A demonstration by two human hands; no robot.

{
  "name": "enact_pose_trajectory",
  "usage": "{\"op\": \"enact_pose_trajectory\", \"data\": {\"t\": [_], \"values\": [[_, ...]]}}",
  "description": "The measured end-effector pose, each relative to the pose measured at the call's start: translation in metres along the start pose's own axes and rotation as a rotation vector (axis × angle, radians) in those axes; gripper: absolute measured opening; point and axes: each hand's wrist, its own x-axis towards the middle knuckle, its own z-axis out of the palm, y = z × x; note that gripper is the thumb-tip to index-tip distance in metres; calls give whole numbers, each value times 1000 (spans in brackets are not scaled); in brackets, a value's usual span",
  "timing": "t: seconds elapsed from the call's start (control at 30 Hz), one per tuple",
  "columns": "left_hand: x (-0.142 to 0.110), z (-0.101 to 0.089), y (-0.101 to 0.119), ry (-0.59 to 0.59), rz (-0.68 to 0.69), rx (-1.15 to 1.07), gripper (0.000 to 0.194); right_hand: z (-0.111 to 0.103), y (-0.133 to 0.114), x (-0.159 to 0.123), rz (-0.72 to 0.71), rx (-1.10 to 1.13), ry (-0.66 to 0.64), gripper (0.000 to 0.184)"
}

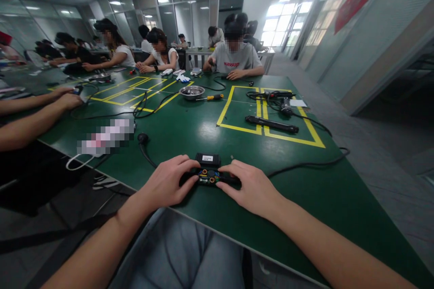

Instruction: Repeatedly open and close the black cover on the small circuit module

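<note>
A small black device [209, 175] with orange and green parts on its open circuit board lies near the front edge of the green table [190, 131]. My left hand [168, 183] grips its left end with curled fingers. My right hand [249, 186] grips its right end the same way. A black block with a white label [207, 159] sits just behind the device, touching it or very close to it.
A black cable [305, 165] runs right from the device. A black rod-shaped tool [271, 124] lies in a yellow taped box, with a steel bowl [191, 92] and screwdriver [212, 97] farther back. A neighbour's arms [34, 119] rest at left. Other people sit at the far side.
</note>
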Motion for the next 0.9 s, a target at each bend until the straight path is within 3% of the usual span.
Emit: {"op": "enact_pose_trajectory", "data": {"t": [0.17,0.27,0.53,0.67,0.83,0.9], "values": [[-3,-1,-1,74,-44,-46,7,-7,-1,-1,0,42,2,27],[-2,-2,-2,69,-1,-65,14,-11,1,-2,-31,90,12,6],[3,-4,-3,88,21,-24,15,-10,9,0,-98,74,26,17],[20,-2,-6,137,-45,-85,22,-11,8,1,-95,48,15,17],[48,3,-19,-44,-69,-116,30,-11,7,0,-76,65,3,16],[50,2,-21,-57,-82,-101,28,-11,6,0,-79,64,3,16]]}}
